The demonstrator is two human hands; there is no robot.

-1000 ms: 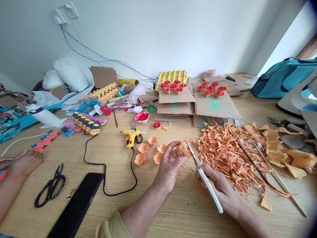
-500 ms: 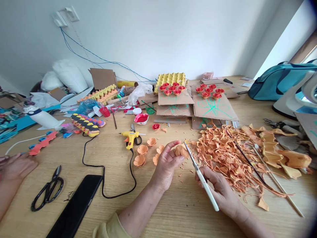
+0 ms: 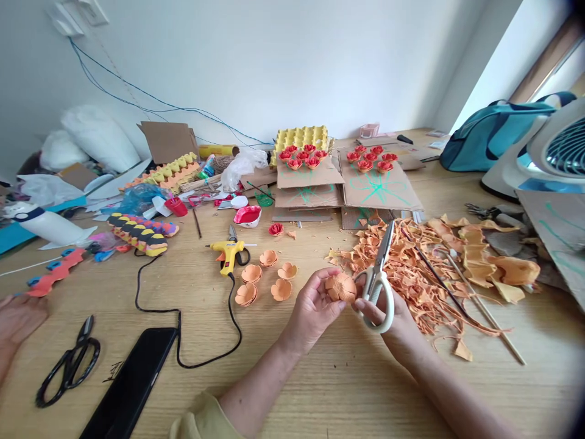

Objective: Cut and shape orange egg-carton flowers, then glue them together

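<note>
My left hand (image 3: pixel 313 308) is closed on an orange egg-carton cup (image 3: pixel 340 286), pinched between thumb and fingers just above the wooden table (image 3: pixel 292 390). My right hand (image 3: pixel 395 317) grips white-handled scissors (image 3: pixel 378 277) by the handle loops, blades pointing up and away, right beside the cup. Several finished orange cup flowers (image 3: pixel 262 280) lie to the left of my left hand. A big heap of orange carton scraps (image 3: pixel 411 268) lies to the right.
A yellow glue gun (image 3: pixel 227 251) with a black cord, a black phone (image 3: pixel 130 384) and black scissors (image 3: pixel 68 363) lie at left. Another person's hand (image 3: pixel 16 314) rests at the far left edge. Cardboard sheets with red flowers (image 3: pixel 368 174), a yellow egg tray (image 3: pixel 299 135), a fan (image 3: pixel 555 152) and a blue bag (image 3: pixel 496 131) stand behind.
My right hand has swung the scissors up from lying low and pointing left to blades upright beside the cup. The view shifted right; the other person's hand drew back left.
</note>
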